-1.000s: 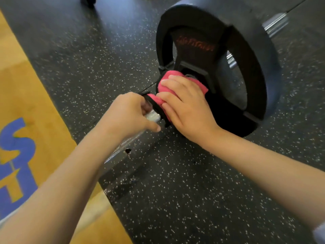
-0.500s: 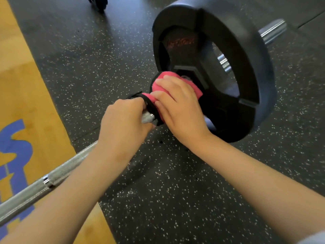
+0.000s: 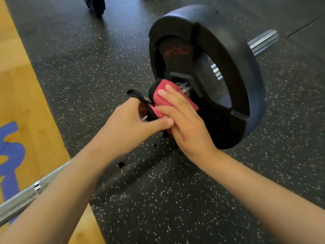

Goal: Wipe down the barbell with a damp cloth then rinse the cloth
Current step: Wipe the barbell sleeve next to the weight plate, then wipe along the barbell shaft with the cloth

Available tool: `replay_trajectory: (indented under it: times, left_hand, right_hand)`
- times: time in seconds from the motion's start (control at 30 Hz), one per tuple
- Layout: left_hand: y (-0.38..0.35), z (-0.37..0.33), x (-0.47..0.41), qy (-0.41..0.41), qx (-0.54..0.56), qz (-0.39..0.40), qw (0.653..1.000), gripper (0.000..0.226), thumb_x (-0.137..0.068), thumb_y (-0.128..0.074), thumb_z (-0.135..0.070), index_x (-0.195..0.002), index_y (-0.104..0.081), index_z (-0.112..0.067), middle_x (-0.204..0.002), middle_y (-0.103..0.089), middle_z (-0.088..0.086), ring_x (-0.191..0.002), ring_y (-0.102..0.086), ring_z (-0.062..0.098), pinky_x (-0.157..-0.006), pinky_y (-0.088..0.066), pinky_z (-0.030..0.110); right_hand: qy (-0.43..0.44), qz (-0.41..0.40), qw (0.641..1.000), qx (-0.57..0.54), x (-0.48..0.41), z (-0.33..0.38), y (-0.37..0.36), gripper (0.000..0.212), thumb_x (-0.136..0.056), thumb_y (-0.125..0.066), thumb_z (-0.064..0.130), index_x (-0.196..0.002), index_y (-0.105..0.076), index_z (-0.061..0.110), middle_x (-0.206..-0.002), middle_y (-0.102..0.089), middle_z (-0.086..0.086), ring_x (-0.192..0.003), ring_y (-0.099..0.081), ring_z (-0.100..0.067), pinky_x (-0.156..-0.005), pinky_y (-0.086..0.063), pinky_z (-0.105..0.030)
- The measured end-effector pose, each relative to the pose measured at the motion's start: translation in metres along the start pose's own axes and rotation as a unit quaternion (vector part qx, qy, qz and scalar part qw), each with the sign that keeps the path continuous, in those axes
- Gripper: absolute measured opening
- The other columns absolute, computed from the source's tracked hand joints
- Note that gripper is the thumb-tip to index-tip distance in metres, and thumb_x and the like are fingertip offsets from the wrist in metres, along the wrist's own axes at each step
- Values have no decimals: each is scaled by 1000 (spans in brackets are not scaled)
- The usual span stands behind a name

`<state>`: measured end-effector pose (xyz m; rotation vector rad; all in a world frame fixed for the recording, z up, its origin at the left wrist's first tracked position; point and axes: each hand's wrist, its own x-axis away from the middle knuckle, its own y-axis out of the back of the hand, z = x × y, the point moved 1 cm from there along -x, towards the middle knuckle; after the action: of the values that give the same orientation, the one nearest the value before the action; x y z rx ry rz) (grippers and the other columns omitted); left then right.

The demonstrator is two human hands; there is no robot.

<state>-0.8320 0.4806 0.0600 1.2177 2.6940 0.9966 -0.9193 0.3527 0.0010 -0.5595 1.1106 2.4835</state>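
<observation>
A steel barbell [image 3: 19, 203] runs from the lower left up to a big black weight plate [image 3: 233, 81], with its sleeve end [image 3: 262, 42] sticking out beyond. A pink cloth with black trim [image 3: 162, 95] is wrapped round the bar just in front of the plate. My right hand [image 3: 184, 120] grips the cloth against the bar, fingers curled over it. My left hand [image 3: 126, 124] wraps the bar right beside the cloth, its thumb reaching across to my right hand. The bar under both hands is hidden.
Black speckled rubber flooring [image 3: 158, 199] lies under the bar. A wooden platform [image 3: 21, 95] with blue lettering borders it on the left. Another dark plate or wheel [image 3: 95, 4] stands at the top edge.
My left hand shifted along the bar towards the cloth and its thumb now touches my right hand. A black loop of the cloth has come up above my left hand. The view moved slightly.
</observation>
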Motion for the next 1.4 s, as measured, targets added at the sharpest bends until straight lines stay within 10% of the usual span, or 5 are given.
replay_trajectory:
  times: [0.23,0.6,0.73,0.97,1.4]
  left_hand:
    - [3,-2,1,-2,216,-87,972,21,-86,-63,1,-87,-51,-16,-70,-59,-4,-69,-58,10,-70,-48,29]
    - [21,-22,17,12,414,-2,910,18,-72,-51,-5,-78,-48,-21,-72,-51,-4,-62,-50,10,-59,-45,26]
    - [26,-41,20,28,413,8,910,23,-63,-49,-4,-76,-50,-24,-70,-50,-3,-58,-49,9,-53,-40,21]
    - [45,-101,24,19,355,23,934,33,-63,-62,2,-87,-56,-20,-70,-61,-3,-56,-59,8,-48,-49,17]
    - [62,-204,7,94,212,29,972,17,-90,-58,-1,-91,-64,-17,-72,-73,1,-66,-71,11,-58,-57,22]
  right_hand:
    - [-91,5,994,-59,-3,16,9,51,-93,-59,8,-140,-40,3,-149,-37,-10,-144,-25,-17,-118,-26,-37]
    - [-224,6,956,-189,-8,48,32,46,-97,-46,40,-140,-33,32,-138,-44,12,-129,-39,2,-108,-36,-24]
    - [-285,-42,900,-327,-14,64,50,33,-96,-54,27,-126,-42,30,-117,-58,2,-104,-59,-3,-81,-48,-15]
    - [-243,-91,922,-286,-36,85,110,39,-88,-67,18,-120,-45,23,-107,-60,-1,-98,-63,-17,-84,-55,-41]
    - [-243,-40,958,-147,-99,56,203,33,-81,-73,19,-106,-52,24,-91,-59,4,-86,-60,-10,-75,-52,-29]
